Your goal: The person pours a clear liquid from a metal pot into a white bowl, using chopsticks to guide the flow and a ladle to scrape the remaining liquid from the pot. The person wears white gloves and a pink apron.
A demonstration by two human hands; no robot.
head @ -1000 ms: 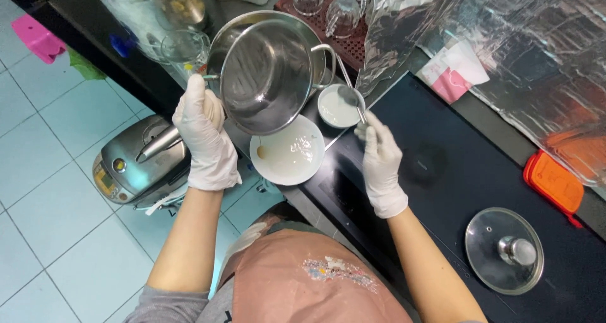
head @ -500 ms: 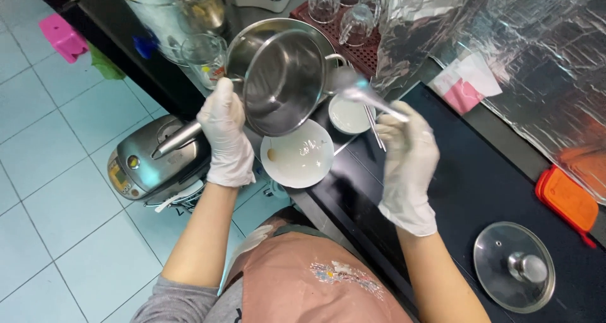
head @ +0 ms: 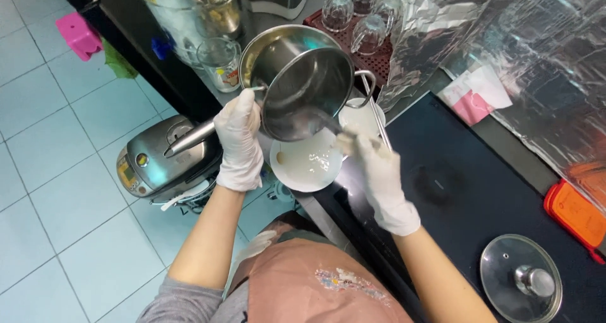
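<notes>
Over the dark surface [head: 467,190], head view: left hand [head: 238,140] closed on side handle of steel pot [head: 303,83], tipped steeply, mouth facing down toward white bowl [head: 307,165] just below. Right hand [head: 379,171] closed around a utensil [head: 377,118], tip blurred at pot's lower rim. Pot interior looks nearly empty; bowl holds only a thin pale film. Judged: emptying almost done, last scraping left. Pot axis slanted, rim low toward bowl. Glass lid [head: 521,285] lying well apart, at right.

Both gloved hands [head: 238,140] raised, gripping
</notes>
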